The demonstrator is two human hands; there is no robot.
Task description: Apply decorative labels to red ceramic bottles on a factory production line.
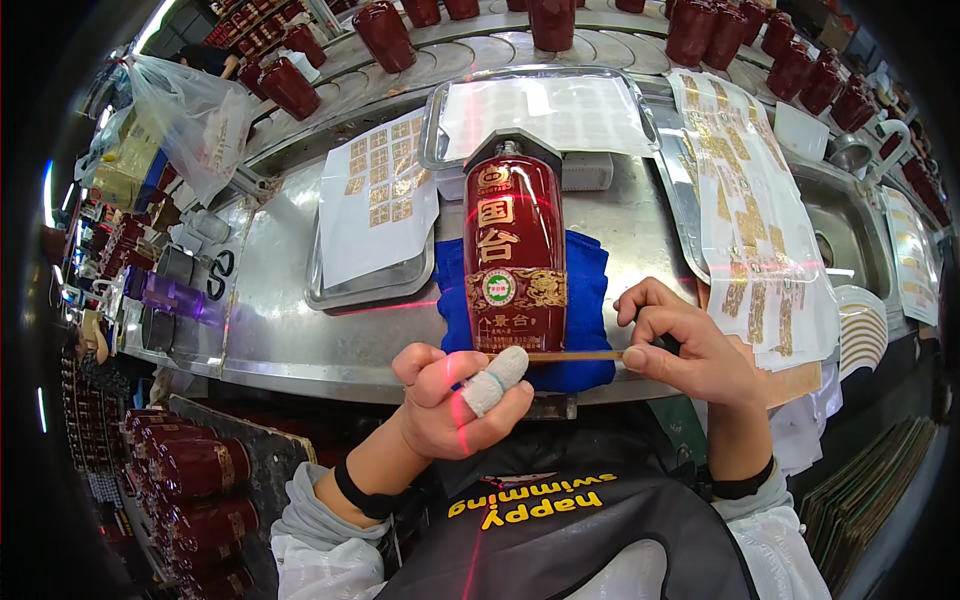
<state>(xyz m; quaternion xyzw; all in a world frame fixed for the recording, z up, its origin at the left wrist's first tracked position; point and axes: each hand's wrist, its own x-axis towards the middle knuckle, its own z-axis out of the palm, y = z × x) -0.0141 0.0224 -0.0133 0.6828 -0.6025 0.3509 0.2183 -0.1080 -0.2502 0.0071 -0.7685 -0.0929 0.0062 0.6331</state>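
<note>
A dark red bottle (515, 230) with gold lettering, a gold band and a round green-and-white emblem lies on a blue cloth (590, 300). Its neck rests at a grey angled holder (535, 145). Across the base end of the bottle stretches a thin gold-brown strip (575, 356). My left hand (462, 395) is closed at the strip's left end, with a white cloth cover on one finger. At the other end, my right hand (685, 345) pinches the strip between thumb and a finger. Whether the strip touches the bottle, I cannot tell.
Sheets of gold decals lie on a left tray (375, 285) and along a right tray (690, 225). Behind the bottle sits another metal tray (430, 130) with a white sheet. A conveyor (620, 48) carries red bottles; a sink (845, 225) is at right. More bottles (195, 470) stand lower left.
</note>
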